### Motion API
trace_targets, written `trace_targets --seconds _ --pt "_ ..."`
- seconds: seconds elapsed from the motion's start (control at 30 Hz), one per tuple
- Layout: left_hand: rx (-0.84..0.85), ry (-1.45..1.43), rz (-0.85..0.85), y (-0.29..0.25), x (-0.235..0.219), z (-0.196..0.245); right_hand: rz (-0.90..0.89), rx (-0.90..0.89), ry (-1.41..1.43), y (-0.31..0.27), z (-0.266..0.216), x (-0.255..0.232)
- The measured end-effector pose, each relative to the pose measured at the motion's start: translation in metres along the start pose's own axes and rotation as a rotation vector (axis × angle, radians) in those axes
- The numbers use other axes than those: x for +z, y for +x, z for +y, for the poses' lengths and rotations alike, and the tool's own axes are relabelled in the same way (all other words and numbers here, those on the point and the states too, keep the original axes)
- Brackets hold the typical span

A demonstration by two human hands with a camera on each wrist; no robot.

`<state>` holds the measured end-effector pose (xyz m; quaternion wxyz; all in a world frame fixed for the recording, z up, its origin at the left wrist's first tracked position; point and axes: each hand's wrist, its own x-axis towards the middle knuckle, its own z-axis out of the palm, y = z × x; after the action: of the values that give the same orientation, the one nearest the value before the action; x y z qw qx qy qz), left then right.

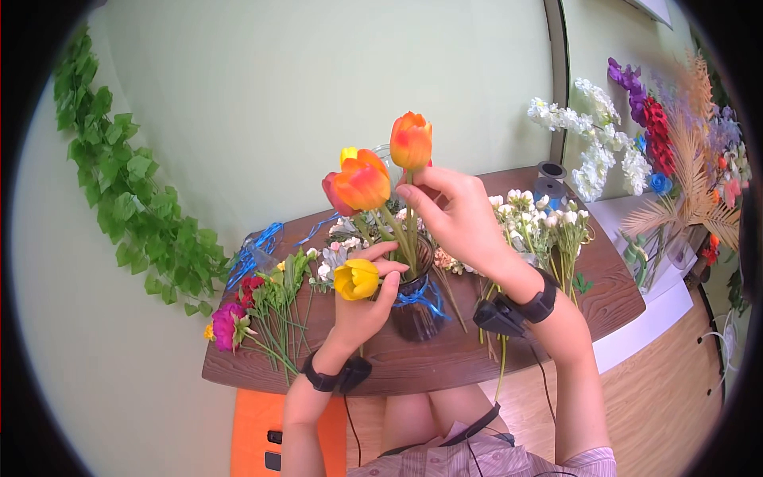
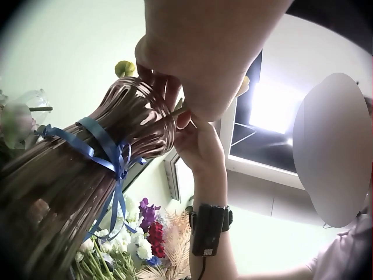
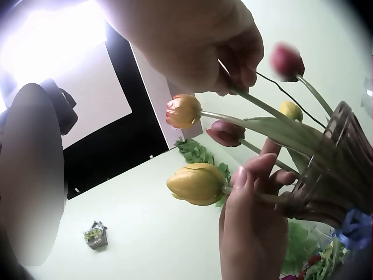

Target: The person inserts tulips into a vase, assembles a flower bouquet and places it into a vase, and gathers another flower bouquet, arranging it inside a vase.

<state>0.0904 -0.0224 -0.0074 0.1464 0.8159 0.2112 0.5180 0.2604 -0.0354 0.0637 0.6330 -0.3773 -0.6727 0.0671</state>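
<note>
My right hand (image 1: 459,213) pinches the stem of an orange tulip (image 1: 412,141) just under its bloom, above the vase. Low at the vase's mouth, my left hand (image 1: 359,316) has its thumb and fingers about the stem of a yellow tulip (image 1: 355,279). The dark ribbed glass vase (image 2: 125,131) is tied with a blue ribbon (image 1: 420,297). Another orange tulip (image 1: 363,181) leans left out of it, and a dark red tulip (image 3: 225,133) shows between the stems in the right wrist view. Behind them is a small yellow bloom (image 3: 291,111).
Left on the brown table (image 1: 389,362) lie a magenta flower (image 1: 230,326), green stems and blue ribbon strands (image 1: 258,253). White flowers (image 1: 540,222) lie to the right beside ribbon spools (image 1: 550,181). Further right, a clear vase (image 1: 675,246) holds tall dried fronds.
</note>
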Motion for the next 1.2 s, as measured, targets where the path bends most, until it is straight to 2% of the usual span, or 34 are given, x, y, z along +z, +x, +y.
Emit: trace_targets --seconds 0.37,0.47,0.6,0.67,0.87,1.2 --pt "0.104 0.022 -0.064 0.005 -0.002 0.007 0.029 0.054 0.002 -0.018 0.006 0.000" --pt "0.038 -0.031 -0.071 0.005 -0.001 0.004 0.033 0.056 0.002 -0.022 0.012 -0.001" --pt "0.072 0.006 -0.093 0.004 -0.001 0.000 0.054 0.045 0.021 -0.026 0.018 0.001" --pt "0.023 -0.023 -0.104 0.003 0.000 -0.001 0.069 0.043 0.014 -0.030 0.021 0.001" --pt "0.029 -0.164 -0.135 0.002 0.001 -0.004 0.071 0.077 -0.008 -0.040 0.025 0.002" --pt "0.005 -0.177 -0.140 -0.001 0.003 -0.004 0.082 0.096 0.002 -0.051 0.031 0.003"
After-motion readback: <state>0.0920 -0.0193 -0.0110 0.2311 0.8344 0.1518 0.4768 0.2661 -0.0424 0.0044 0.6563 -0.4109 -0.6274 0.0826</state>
